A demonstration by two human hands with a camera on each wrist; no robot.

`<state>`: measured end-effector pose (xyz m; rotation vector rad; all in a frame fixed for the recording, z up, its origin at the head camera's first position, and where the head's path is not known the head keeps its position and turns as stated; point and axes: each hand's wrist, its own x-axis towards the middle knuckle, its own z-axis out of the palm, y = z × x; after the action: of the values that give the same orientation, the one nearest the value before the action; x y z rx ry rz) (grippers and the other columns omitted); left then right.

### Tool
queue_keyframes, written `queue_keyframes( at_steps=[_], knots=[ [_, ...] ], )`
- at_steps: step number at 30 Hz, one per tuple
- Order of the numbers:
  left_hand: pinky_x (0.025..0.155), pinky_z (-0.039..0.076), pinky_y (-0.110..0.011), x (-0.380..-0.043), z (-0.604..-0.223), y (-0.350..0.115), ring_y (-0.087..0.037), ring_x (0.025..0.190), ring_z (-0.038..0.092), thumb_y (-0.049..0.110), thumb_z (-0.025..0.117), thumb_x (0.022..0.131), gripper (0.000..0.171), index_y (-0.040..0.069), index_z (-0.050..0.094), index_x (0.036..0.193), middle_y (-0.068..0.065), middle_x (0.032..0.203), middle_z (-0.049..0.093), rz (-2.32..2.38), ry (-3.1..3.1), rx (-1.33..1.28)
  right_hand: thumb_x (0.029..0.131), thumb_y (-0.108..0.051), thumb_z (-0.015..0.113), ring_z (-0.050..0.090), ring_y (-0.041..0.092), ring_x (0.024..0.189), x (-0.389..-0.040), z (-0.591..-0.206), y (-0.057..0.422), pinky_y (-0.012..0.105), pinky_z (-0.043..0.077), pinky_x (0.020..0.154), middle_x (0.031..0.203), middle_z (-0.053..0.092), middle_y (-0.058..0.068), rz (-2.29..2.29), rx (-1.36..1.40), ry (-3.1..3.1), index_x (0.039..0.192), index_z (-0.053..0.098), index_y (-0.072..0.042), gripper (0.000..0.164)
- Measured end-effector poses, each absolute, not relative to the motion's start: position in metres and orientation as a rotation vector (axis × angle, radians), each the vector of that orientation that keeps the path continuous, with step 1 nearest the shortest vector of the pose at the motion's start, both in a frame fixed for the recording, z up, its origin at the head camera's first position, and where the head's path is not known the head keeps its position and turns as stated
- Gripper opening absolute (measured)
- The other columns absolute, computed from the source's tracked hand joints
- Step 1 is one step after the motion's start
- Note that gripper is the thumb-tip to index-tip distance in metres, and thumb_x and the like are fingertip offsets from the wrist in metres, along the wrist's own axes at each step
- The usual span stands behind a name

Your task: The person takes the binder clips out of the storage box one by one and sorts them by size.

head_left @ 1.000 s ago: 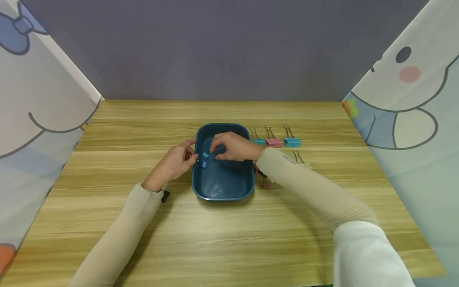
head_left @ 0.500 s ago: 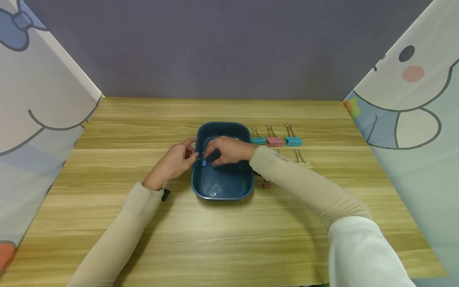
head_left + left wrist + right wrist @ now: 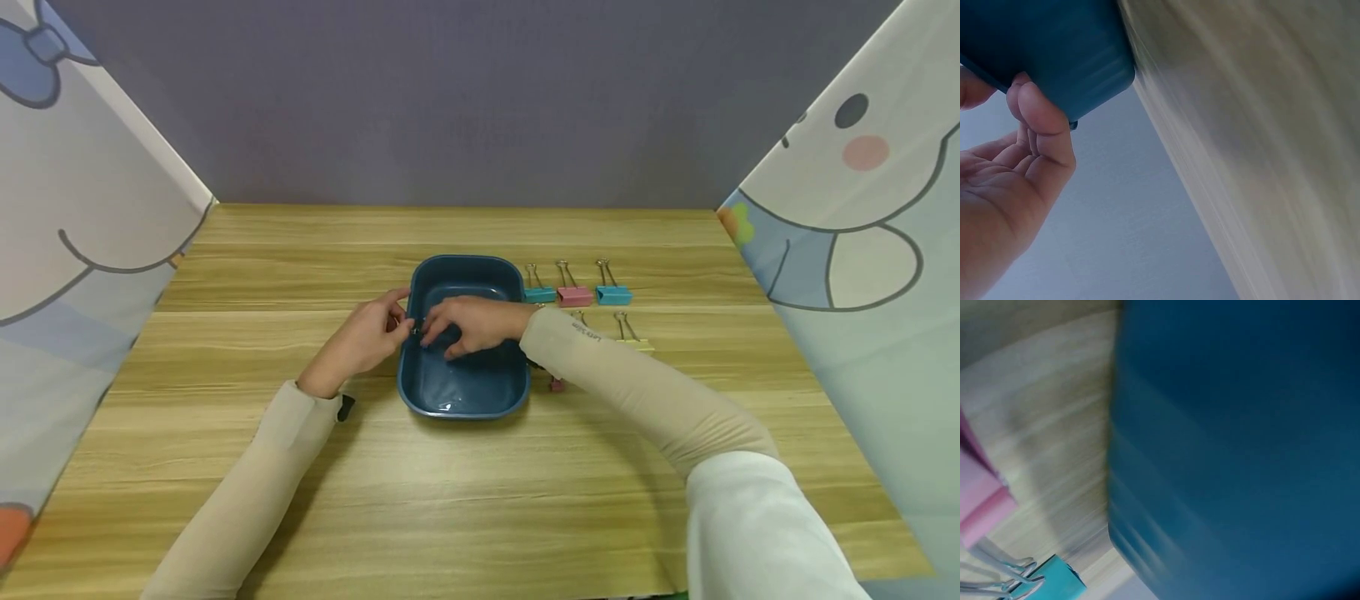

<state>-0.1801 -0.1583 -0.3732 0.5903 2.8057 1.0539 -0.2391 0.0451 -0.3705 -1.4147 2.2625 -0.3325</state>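
A dark blue plastic box [image 3: 480,392] stands on the wooden table, its inside shown from above in the head view. At its left wall my left hand [image 3: 366,337] pinches the rim; in the left wrist view bent fingers [image 3: 1041,109] press the outside of the teal-looking wall. A tiny dark metallic bit [image 3: 416,332] shows beside that thumb. My right hand [image 3: 480,323] reaches down inside the box, thumb and forefingers apart, fingertips near the left wall. What lies beneath those fingers is hidden. The right wrist view shows only the box's outer side, not the hand.
Right of the box stand binder clips: a teal one [image 3: 539,295], a pink one [image 3: 574,297], a blue one [image 3: 614,296] and a yellow one [image 3: 637,343]. A small dark pink clip [image 3: 557,385] lies nearer, below the right sleeve [image 3: 630,387]. A grey wall [image 3: 465,108] rises behind.
My right hand has moved left and slightly nearer inside the box. The small teal and blue clips seen there earlier are now covered by its fingers. My left hand stays at the rim.
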Motion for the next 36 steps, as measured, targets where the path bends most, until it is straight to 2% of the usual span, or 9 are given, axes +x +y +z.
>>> queue_keyframes(
  at_steps=[10, 18, 25, 33, 36],
  knots=[
    [0.062, 0.046, -0.033, -0.179, -0.372, -0.158, -0.017, 0.070, 0.054, 0.011, 0.055, 0.093, 0.051, -0.007, 0.039, 0.138, -0.010, 0.092, 0.060, 1.048, 2.802, 0.586, 0.083, -0.021, 0.074, 0.048, 0.011, 0.112, -0.238, -0.371, 0.047, 0.028, 0.035, 0.098, 0.121, 0.055, -0.004, -0.400, -1.453, 2.247, 0.120, 0.067, -0.019, 0.037],
    [0.063, 0.046, -0.033, -0.180, -0.373, -0.157, -0.018, 0.071, 0.055, 0.011, 0.055, 0.093, 0.051, -0.006, 0.039, 0.138, -0.010, 0.092, 0.060, 1.041, 2.807, 0.588, 0.082, -0.020, 0.076, 0.050, 0.011, 0.107, -0.237, -0.369, 0.050, 0.026, 0.038, 0.094, 0.117, 0.055, -0.004, -0.472, -1.493, 2.264, 0.120, 0.067, -0.014, 0.040],
    [0.063, 0.046, -0.032, -0.180, -0.372, -0.157, -0.018, 0.072, 0.056, 0.011, 0.055, 0.093, 0.051, -0.006, 0.039, 0.138, -0.010, 0.092, 0.060, 1.039, 2.805, 0.589, 0.082, -0.009, 0.074, 0.057, 0.017, 0.092, -0.236, -0.361, 0.058, 0.029, 0.048, 0.079, 0.105, 0.059, 0.000, -0.744, -1.504, 2.343, 0.110, 0.070, -0.009, 0.028],
    [0.062, 0.046, -0.033, -0.180, -0.374, -0.158, -0.018, 0.071, 0.055, 0.011, 0.056, 0.093, 0.050, -0.006, 0.040, 0.138, -0.009, 0.090, 0.060, 1.044, 2.815, 0.579, 0.080, -0.006, 0.075, 0.058, 0.012, 0.086, -0.233, -0.356, 0.065, 0.025, 0.048, 0.078, 0.098, 0.060, -0.001, -0.854, -1.517, 2.408, 0.102, 0.070, -0.010, 0.023],
    [0.062, 0.046, -0.032, -0.180, -0.375, -0.158, -0.018, 0.071, 0.055, 0.010, 0.056, 0.093, 0.050, -0.006, 0.040, 0.138, -0.009, 0.090, 0.060, 1.048, 2.810, 0.574, 0.081, -0.006, 0.074, 0.058, 0.011, 0.084, -0.233, -0.355, 0.067, 0.028, 0.049, 0.077, 0.097, 0.060, 0.000, -0.875, -1.531, 2.424, 0.100, 0.070, -0.009, 0.019]
  ],
)
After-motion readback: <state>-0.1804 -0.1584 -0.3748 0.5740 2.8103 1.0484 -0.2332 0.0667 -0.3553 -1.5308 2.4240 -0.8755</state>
